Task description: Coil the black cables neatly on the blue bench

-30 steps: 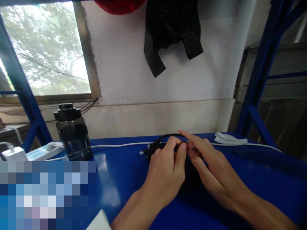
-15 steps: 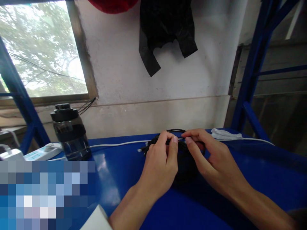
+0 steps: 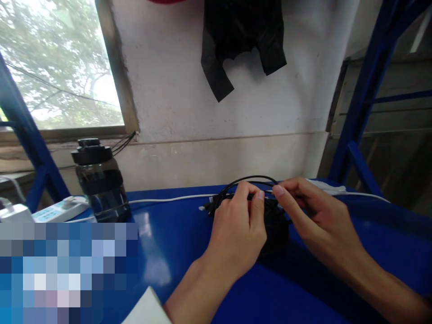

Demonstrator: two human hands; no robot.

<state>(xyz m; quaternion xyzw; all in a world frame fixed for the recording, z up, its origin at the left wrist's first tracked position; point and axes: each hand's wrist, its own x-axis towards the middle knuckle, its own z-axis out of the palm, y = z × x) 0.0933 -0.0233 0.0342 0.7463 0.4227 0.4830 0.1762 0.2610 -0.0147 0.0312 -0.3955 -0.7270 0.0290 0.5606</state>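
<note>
A coiled bundle of black cables [image 3: 275, 231] rests on the blue tabletop [image 3: 290, 292], partly hidden behind my hands. Small light-coloured connectors [image 3: 203, 208] stick out at its left side, and thin black loops arch over the top. My left hand [image 3: 238, 225] is closed in a pinch at the upper part of the bundle, thumb against forefinger. To its right, my right hand [image 3: 319, 218] pinches at the end of a black cable loop, thumb and forefinger together. The exact spots gripped are mostly covered by the fingers.
A dark water bottle [image 3: 104, 191] stands at left beside a white power strip [image 3: 62, 210]. A white cord [image 3: 175, 198] runs along the table's back. Crumpled white material [image 3: 330, 187] lies behind my right hand. A white corner [image 3: 148, 308] shows in front; a black bag [image 3: 243, 31] hangs above.
My right hand has drawn away to the right, widening the gap between the hands. The black loops now arch higher above the bundle. The whole view has shifted slightly.
</note>
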